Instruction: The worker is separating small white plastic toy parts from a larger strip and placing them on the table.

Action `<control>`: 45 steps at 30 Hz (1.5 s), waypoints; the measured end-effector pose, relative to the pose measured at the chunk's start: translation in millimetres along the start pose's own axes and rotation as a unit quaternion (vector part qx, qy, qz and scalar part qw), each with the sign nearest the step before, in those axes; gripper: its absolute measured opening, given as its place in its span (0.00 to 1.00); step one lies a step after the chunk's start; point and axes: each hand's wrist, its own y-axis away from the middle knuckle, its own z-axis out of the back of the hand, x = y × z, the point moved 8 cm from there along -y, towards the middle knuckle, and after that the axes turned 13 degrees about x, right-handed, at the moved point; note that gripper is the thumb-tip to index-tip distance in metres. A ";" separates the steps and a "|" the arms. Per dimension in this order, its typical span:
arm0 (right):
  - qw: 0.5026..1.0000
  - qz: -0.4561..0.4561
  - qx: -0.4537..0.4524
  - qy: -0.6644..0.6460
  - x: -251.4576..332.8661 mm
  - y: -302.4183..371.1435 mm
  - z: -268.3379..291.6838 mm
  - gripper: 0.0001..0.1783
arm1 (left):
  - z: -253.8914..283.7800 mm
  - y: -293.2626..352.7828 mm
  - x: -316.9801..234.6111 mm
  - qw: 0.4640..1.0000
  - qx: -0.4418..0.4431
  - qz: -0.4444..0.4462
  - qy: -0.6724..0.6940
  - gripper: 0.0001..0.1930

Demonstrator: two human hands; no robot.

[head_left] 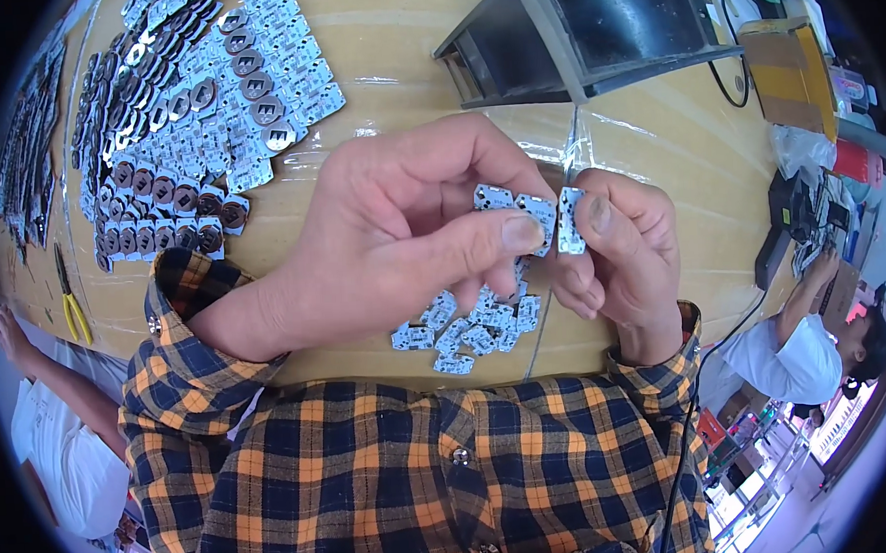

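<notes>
My left hand (380, 225) is closed, its thumb pressing a short strip of small white circuit boards (495, 198) against the fingers. At the strip's right end, my right hand (630, 247) pinches one small circuit board (567, 222) between thumb and fingers. This board stands at an angle to the strip; whether the two are still joined I cannot tell. Below the hands, near my body, lies a loose pile of similar small circuit boards (478, 327), partly hidden by my left fingers.
Rows of circuit board panels with round coin cells (198, 99) cover the far left of the table (392, 59). Yellow-handled pliers (72, 301) lie at the left edge. A black framed box (611, 32) stands at the back right, near a cardboard box (788, 73). Other people sit on both sides.
</notes>
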 end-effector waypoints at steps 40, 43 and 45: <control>0.883 0.092 0.028 0.459 32.2 2.1 -10.9 0.07 | -6.3 10.2 -40.4 0.924 -0.029 -0.133 -0.358 0.09; 0.947 -0.016 -0.041 0.318 21.0 7.0 3.1 0.09 | 0.9 7.8 -25.1 0.954 -0.046 -0.086 -0.282 0.09; 0.953 0.040 -0.034 0.299 22.9 9.6 1.9 0.09 | 0.9 6.3 -21.6 0.962 -0.050 -0.090 -0.251 0.09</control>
